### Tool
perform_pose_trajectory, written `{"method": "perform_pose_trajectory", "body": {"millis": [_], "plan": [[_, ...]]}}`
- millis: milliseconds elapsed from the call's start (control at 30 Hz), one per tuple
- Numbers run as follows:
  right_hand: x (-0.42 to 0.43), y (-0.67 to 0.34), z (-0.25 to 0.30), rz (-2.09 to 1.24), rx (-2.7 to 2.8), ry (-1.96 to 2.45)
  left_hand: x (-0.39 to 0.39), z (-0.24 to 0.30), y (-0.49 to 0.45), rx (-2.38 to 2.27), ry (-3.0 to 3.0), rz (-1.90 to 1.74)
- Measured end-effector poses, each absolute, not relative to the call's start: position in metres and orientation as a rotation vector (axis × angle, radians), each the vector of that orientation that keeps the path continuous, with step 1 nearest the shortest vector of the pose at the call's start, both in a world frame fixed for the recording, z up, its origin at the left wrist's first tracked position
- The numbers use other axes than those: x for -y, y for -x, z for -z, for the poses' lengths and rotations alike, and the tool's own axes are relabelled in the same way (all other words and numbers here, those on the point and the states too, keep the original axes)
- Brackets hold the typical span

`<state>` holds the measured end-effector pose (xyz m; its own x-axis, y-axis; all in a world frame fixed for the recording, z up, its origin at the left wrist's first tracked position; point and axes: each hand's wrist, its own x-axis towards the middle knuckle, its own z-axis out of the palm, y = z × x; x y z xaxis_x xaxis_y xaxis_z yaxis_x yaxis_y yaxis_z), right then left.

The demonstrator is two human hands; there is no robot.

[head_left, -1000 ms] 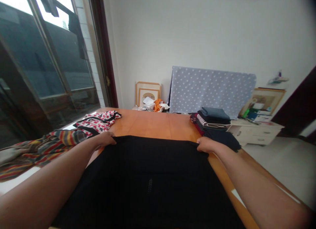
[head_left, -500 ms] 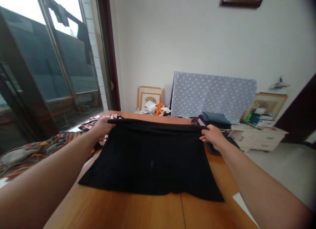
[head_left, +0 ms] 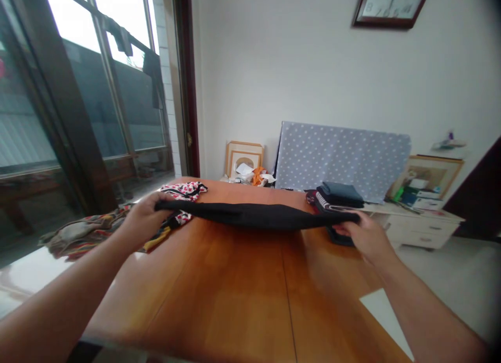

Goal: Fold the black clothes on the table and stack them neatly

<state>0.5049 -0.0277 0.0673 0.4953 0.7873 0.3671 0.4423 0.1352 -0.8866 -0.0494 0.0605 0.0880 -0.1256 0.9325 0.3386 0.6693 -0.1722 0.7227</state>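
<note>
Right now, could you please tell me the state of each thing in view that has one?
Black cloth: lifted, stretched wide
Left hand: closed on one end
Right hand: closed on other end
Clothes stack: folded
Striped cloth: crumpled
Red-and-white garment: rumpled
Polka-dot cloth: draped
Drawers: shut

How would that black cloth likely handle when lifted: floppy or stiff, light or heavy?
Probably floppy: the black cloth bulges downward in the middle between the left hand and the right hand. Likely fairly light, since a grip at each end seems enough to hold it up.
</note>
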Motion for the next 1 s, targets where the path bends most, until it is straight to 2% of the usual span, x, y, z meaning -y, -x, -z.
{"method": "perform_pose_trajectory", "body": {"millis": [167, 300, 833, 1000], "plan": [[0.111, -0.494, 0.009, -0.432, 1.373, 1.746, 0.007, 0.002, 0.081, -1.593, -2.059, -1.046], [0.153, -0.491, 0.043, -0.463, 1.473, 1.736, 0.034, 0.041, 0.100, -1.533, -2.115, -0.983], [0.185, -0.510, 0.070, -0.170, 1.704, 1.798, 0.069, 0.034, 0.115, -1.560, -2.003, -0.997], [0.188, -0.526, 0.076, -0.241, 1.693, 1.798, 0.086, 0.022, 0.118, -1.601, -1.894, -1.023]]}}
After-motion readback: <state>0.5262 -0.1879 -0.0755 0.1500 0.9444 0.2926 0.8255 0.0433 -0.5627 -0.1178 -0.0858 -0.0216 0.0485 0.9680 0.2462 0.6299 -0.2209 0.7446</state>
